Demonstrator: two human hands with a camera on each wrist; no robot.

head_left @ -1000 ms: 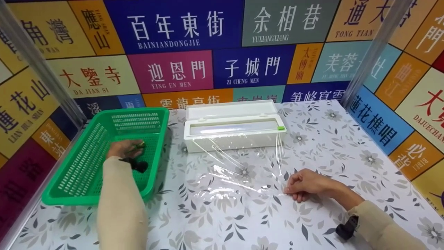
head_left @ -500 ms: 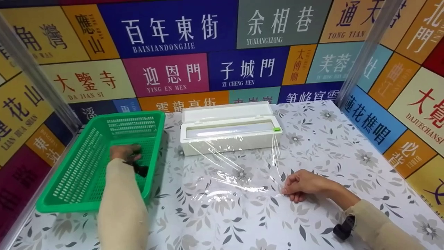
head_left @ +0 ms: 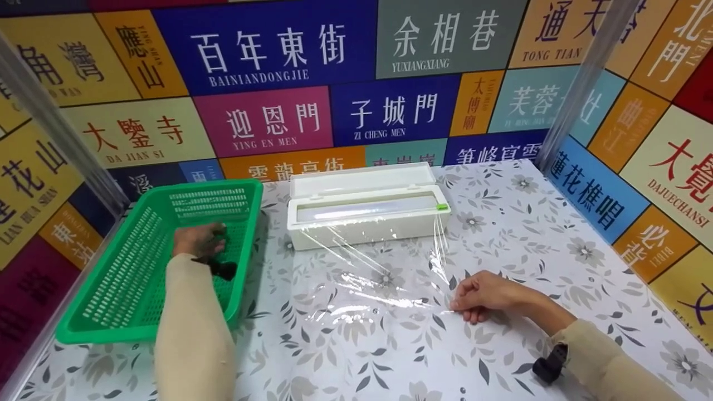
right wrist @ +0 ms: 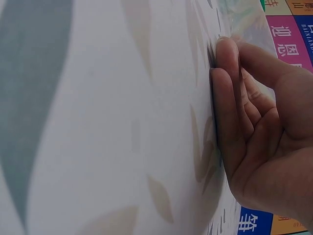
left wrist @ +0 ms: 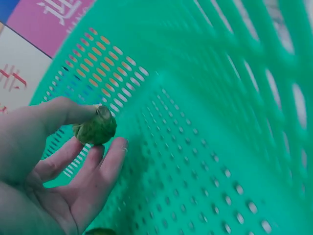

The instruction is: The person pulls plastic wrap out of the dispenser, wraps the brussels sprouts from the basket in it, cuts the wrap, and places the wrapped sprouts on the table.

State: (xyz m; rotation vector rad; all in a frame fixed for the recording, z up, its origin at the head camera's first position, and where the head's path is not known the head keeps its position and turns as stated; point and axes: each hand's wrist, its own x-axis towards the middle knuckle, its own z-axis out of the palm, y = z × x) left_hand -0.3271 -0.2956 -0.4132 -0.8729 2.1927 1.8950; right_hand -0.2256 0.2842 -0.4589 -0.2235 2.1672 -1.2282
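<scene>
In the head view, my left hand reaches down inside the green plastic basket. Seen close up in the left wrist view, its thumb and fingers pinch a small, leafy green ball with a cut stem end, like a Brussels sprout. Below that hand, part of another dark green piece shows at the frame's bottom edge. My right hand pinches the near right corner of a clear sheet of cling film, low over the tabletop. The film stretches out of a white dispenser box.
The dispenser's lid stands raised at the back, and a green slider sits at its right end. A flower-patterned cloth covers the table. Sign-printed panels wall in the back and sides.
The head view has shifted slightly, so the scene sits a little further left. The left hand moves only a little within the basket; the right hand stays on the film's corner.
</scene>
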